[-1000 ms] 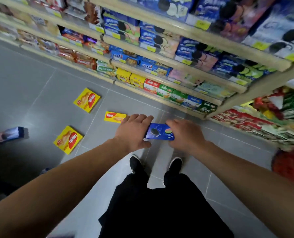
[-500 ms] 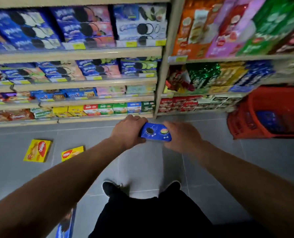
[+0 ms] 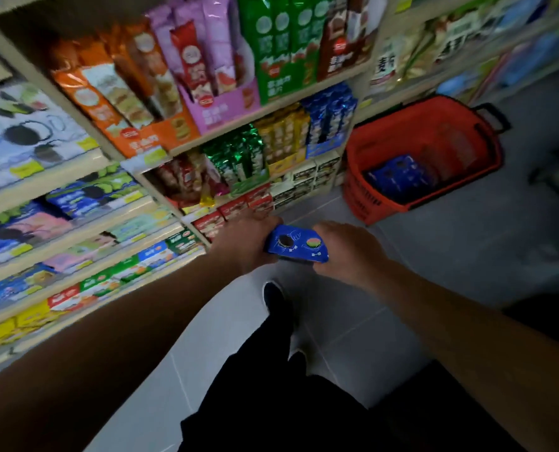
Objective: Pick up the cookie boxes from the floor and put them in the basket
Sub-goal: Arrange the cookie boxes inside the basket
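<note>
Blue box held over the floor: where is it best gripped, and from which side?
By its two short ends, one from each side: the blue box lies flat and long, and the left hand and right hand clasp those ends.

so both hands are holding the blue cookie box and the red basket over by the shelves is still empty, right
Not quite. Both the left hand and the right hand do hold the blue cookie box, but the red basket is not empty: the head view shows blue packaging already lying inside it.
</note>
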The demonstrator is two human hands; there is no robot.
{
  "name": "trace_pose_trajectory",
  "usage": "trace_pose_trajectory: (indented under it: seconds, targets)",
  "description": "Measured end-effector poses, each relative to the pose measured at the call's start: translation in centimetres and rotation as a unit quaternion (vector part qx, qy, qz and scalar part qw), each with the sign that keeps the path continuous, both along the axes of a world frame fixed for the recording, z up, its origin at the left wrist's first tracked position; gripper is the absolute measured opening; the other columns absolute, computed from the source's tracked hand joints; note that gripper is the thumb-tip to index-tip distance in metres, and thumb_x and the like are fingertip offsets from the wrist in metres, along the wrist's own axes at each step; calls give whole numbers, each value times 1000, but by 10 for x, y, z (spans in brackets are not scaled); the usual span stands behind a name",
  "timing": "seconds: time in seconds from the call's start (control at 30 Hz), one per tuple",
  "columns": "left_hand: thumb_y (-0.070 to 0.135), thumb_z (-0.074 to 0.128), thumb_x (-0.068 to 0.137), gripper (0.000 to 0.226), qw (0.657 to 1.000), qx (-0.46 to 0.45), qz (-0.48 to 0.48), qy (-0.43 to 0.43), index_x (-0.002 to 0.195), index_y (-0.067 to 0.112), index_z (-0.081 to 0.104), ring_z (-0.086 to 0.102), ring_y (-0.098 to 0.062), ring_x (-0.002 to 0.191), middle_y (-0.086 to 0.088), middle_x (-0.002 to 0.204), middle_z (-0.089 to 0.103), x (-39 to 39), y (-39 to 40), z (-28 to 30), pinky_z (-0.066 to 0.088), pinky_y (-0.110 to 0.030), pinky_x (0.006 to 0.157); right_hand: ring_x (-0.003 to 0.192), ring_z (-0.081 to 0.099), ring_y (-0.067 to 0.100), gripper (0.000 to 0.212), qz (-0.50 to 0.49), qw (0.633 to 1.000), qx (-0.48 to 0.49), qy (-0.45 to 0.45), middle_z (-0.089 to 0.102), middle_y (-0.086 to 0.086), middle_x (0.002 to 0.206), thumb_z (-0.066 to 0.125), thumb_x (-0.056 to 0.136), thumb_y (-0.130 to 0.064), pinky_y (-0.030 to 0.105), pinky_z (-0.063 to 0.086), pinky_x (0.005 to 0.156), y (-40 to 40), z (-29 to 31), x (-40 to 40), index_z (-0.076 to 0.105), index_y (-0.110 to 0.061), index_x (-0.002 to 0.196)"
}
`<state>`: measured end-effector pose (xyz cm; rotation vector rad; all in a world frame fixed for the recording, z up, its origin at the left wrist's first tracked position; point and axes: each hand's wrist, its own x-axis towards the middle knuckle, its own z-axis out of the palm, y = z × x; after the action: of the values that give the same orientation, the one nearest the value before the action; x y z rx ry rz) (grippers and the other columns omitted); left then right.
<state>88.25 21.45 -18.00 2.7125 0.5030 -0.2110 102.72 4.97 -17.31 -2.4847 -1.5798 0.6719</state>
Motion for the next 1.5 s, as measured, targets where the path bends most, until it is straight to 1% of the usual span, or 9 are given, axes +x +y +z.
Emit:
trace_pose_trajectory:
  seconds: [0.23,0.37,0.47,0.53,0.7,0.93,1.07,1.23,1.5]
  targets:
    - [38,75,67,46,993,-30,-112,-5,107,24,57,55,-23,96,-1,100,63,162,19,-26,48,-36,82,85,63,23,42,-111,993,-37,0,62,-2,96,70,75,-34,38,54,71,-10,-14,123,52,-22,111]
    - [37,61,66,39,987,-80,-136,-7,98,15,61,55,-25,88,-4,89,63,235,20,-29,41,-30,70,82,63,23,36,-170,983,-73,10,62,-5,91,67,75,-34,35,51,72,-9,-19,181,51,-28,107]
    - [36,62,60,28,978,-103,-180,5,81,25,46,54,-26,77,2,76,52,284,27,-36,33,-30,62,82,62,23,35,-196,977,-83,28,62,-3,92,66,75,-28,34,50,72,-9,-18,216,52,-26,107]
    - [32,70,60,33,974,-105,-200,16,85,25,49,55,-29,81,-1,79,53,310,29,-39,34,-31,63,86,62,23,42,-203,974,-88,44,62,-4,96,67,73,-29,36,52,74,-13,-20,235,50,-28,111]
    - [23,80,65,58,973,-72,-217,33,118,15,57,50,-31,104,-9,113,59,372,21,-51,46,-40,81,95,63,25,49,-215,971,-82,65,63,-2,106,69,73,-32,32,50,74,-28,-39,286,51,-27,118]
    - [27,77,62,51,971,-8,-230,61,110,19,60,53,-30,100,-4,105,61,470,7,-90,44,-37,78,99,61,25,54,-223,965,-84,110,60,0,111,71,75,-42,36,53,78,-40,-92,375,47,-22,119]
    - [20,77,59,60,972,24,-226,58,117,16,61,53,-35,105,-8,110,61,539,0,-122,45,-41,87,104,61,26,58,-238,957,-93,136,58,0,116,71,75,-43,41,55,83,-40,-128,436,45,-21,121]
    - [12,74,57,57,970,40,-230,60,113,17,61,52,-34,100,-8,101,59,601,13,-181,45,-40,86,109,55,29,68,-247,957,-104,108,45,6,126,76,75,-39,44,54,82,-19,-187,497,40,-15,128]
    - [16,73,62,48,943,92,-303,100,108,15,62,54,-35,99,-12,99,61,675,51,-321,45,-42,88,121,50,31,77,-289,938,-143,128,37,9,142,77,80,-36,42,51,86,30,-325,543,33,-13,139]
